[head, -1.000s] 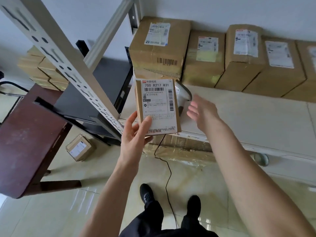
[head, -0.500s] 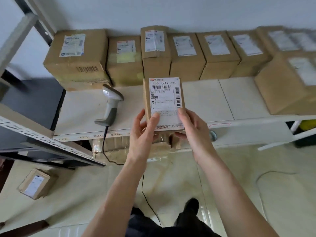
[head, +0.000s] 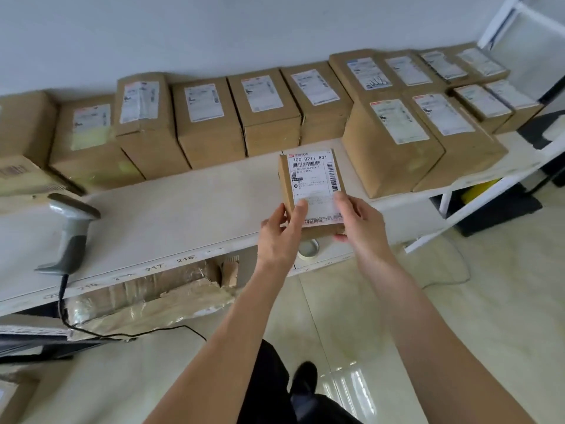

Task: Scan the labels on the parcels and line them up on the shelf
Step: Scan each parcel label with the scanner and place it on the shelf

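A small brown parcel [head: 312, 185] with a white label reading 700 R217 831 is held over the front part of the white shelf [head: 189, 215]. My left hand [head: 279, 232] grips its lower left corner, thumb on the label. My right hand [head: 360, 221] grips its lower right corner. A row of several labelled brown parcels [head: 211, 123] lines the back of the shelf against the wall. A grey handheld scanner [head: 72, 231] rests on the shelf at the left, its cable hanging down.
Two larger boxes [head: 394, 145] stand forward on the shelf just right of the held parcel. A tape roll [head: 307, 249] lies below the shelf edge. A taped cardboard box [head: 146, 298] sits under the shelf. White rack posts [head: 501, 19] rise at the right.
My view has swung to the right along the shelf. The parcel, held in both hands, has moved right and forward toward the gap before the two larger boxes.
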